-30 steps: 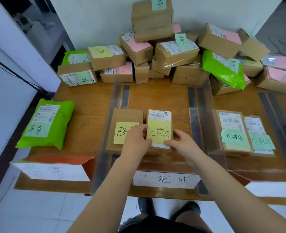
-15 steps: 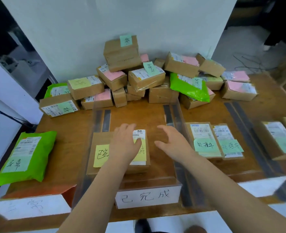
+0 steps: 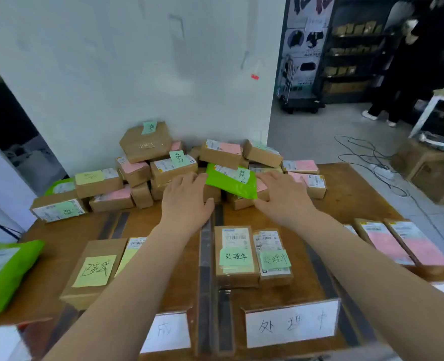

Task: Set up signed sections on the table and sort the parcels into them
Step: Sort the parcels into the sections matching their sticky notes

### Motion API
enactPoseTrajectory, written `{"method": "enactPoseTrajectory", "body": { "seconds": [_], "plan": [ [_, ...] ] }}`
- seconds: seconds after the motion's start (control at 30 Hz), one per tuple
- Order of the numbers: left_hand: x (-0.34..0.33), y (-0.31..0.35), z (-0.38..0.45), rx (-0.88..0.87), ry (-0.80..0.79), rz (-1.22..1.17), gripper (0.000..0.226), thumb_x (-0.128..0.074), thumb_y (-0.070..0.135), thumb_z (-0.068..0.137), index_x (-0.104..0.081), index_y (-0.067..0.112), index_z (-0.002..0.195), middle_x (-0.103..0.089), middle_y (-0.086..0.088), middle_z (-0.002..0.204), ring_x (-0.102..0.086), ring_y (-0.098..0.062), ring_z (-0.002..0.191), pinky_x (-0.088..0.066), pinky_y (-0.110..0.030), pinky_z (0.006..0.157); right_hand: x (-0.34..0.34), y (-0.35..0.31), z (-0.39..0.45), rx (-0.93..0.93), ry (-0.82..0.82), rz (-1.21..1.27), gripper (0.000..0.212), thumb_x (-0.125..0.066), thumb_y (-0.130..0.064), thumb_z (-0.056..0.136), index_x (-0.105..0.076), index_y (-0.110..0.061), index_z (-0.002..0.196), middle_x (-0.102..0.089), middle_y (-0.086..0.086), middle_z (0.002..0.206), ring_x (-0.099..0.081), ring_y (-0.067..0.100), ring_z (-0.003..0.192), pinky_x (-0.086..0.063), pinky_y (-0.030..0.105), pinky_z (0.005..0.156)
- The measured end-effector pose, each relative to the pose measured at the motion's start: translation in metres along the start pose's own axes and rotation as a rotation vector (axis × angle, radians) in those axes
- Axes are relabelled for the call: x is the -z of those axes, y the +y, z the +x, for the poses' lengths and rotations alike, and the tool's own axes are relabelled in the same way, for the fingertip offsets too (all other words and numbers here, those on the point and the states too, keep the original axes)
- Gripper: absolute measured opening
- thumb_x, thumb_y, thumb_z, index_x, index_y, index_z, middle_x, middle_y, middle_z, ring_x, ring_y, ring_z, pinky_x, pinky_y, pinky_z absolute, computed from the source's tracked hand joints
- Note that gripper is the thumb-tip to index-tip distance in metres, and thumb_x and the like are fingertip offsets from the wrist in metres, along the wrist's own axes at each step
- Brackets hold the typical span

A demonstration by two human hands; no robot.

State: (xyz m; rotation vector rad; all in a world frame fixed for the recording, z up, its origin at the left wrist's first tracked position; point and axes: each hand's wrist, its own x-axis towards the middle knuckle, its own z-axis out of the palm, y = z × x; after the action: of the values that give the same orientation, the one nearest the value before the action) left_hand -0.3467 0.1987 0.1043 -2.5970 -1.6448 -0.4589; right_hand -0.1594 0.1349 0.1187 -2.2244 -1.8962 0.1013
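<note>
- The wooden table (image 3: 351, 199) is seen from above; its near edge is cut off at the bottom of the view, and much of its middle is covered by the two forearms.
- The heap of unsorted parcels (image 3: 148, 144) is stacked against the white wall, beyond the fingertips; the boxes low in the heap are largely hidden by those on top, and the writing on their notes is too small to be read.
- The green mailer (image 3: 231, 182) lies tilted on the front of the heap, between the two hands; its right end is hidden behind the right hand's fingers.
- The left hand (image 3: 187, 201) is stretched forward, palm down, fingers straight and slightly spread, nothing grasped; the fingertips reach the mailer's left edge, though contact cannot be made out.
- The right hand (image 3: 283, 196) is likewise extended, palm down, fingers relaxed and laid over the mailer's right end and the pink-noted box there; no grasp is closed.
- Two boxes with green notes (image 3: 236, 256) lie sorted nearer than the hands, below the right wrist.
- The box with a yellow note (image 3: 95, 269) lies below the left forearm; its neighbour is mostly hidden by that arm.
- The white sign (image 3: 291, 324) stands at the near edge; the sign to its left is half covered by the left arm.
</note>
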Motion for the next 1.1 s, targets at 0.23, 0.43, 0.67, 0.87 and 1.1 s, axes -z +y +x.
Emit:
{"method": "enactPoseTrajectory", "body": {
  "seconds": [0.23, 0.43, 0.67, 0.87, 1.1],
  "plan": [
    [0.008, 0.060, 0.007, 0.061, 0.023, 0.033, 0.056, -0.049, 0.036, 0.090, -0.036, 0.018, 0.141, -0.041, -0.006, 0.140, -0.035, -0.029, 0.129, -0.034, -0.040, 0.100, 0.028, 0.058, -0.006, 0.040, -0.015, -0.067, 0.057, -0.050, -0.035, 0.090, -0.031, -0.024, 0.143, -0.040, 0.002, 0.142, -0.037, 0.028, 0.129, -0.035, 0.045, 0.101],
    [0.008, 0.090, 0.023, 0.093, 0.008, 0.077, 0.053, -0.050, 0.035, 0.089, -0.039, 0.014, 0.137, -0.041, -0.007, 0.139, -0.036, -0.030, 0.128, -0.036, -0.040, 0.096, 0.043, 0.093, 0.005, 0.043, -0.021, -0.073, 0.056, -0.045, -0.037, 0.092, -0.031, -0.023, 0.144, -0.038, 0.004, 0.146, -0.037, 0.028, 0.131, -0.035, 0.043, 0.103],
    [-0.011, 0.095, 0.060, 0.123, -0.005, 0.073, 0.050, -0.050, 0.037, 0.089, -0.041, 0.014, 0.133, -0.045, -0.007, 0.132, -0.040, -0.029, 0.122, -0.038, -0.038, 0.091, 0.041, 0.118, 0.040, 0.031, -0.049, 0.030, 0.059, -0.051, -0.042, 0.090, -0.033, -0.024, 0.143, -0.040, 0.005, 0.144, -0.040, 0.028, 0.129, -0.036, 0.045, 0.105],
    [-0.043, 0.078, 0.111, 0.207, -0.040, 0.017, 0.052, -0.049, 0.037, 0.091, -0.039, 0.013, 0.136, -0.044, -0.009, 0.135, -0.040, -0.031, 0.123, -0.037, -0.040, 0.094, 0.022, 0.135, 0.100, -0.006, -0.091, 0.130, 0.058, -0.053, -0.040, 0.090, -0.036, -0.024, 0.143, -0.040, 0.004, 0.144, -0.040, 0.025, 0.130, -0.038, 0.042, 0.104],
    [-0.093, 0.043, 0.195, 0.375, 0.008, -0.208, 0.055, -0.053, 0.033, 0.091, -0.037, 0.010, 0.138, -0.042, -0.011, 0.138, -0.037, -0.033, 0.126, -0.038, -0.043, 0.097, -0.024, 0.158, 0.212, -0.094, -0.161, 0.310, 0.046, -0.053, -0.035, 0.091, -0.046, -0.018, 0.133, -0.049, 0.005, 0.136, -0.049, 0.024, 0.118, -0.043, 0.038, 0.097]
  ]
}}
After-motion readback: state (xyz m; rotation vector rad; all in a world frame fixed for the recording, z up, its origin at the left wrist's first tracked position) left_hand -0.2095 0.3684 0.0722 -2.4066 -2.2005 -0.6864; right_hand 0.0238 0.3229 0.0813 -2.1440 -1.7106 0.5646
